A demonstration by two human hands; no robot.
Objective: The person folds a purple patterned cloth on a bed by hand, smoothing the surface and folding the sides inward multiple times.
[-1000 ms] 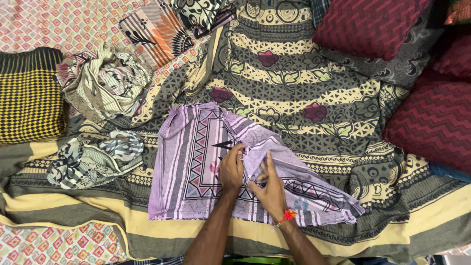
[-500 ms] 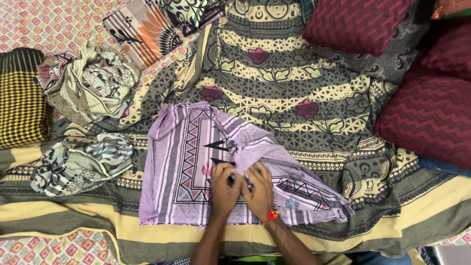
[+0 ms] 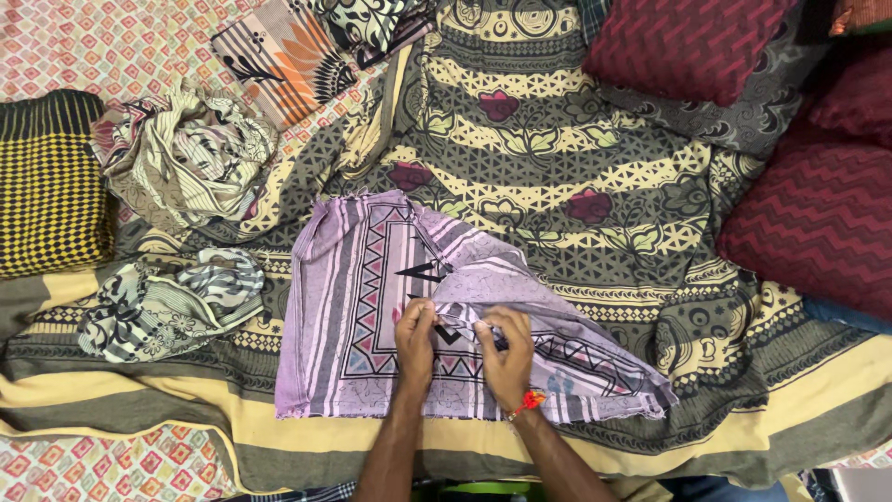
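Observation:
A lilac cloth point(image 3: 358, 307) with stripes and a triangle border lies partly folded on a patterned bedspread point(image 3: 576, 177). My left hand point(image 3: 414, 342) and my right hand point(image 3: 507, 353) sit close together at its middle, both pinching a folded-over edge of the cloth. An orange thread band circles my right wrist. The cloth's right half point(image 3: 576, 358) lies doubled over in a diagonal fold.
Crumpled striped cloths lie at the left point(image 3: 190, 158) and lower left point(image 3: 167, 302). A yellow and black checked cushion point(image 3: 51, 181) sits at the far left. Maroon zigzag cushions point(image 3: 818, 218) stand at the right and top right point(image 3: 692, 42). Folded patterned cloths point(image 3: 297, 51) rest at the top.
My hands slid down the folded edge toward me, then spread a little apart along it. The fold has flattened somewhat.

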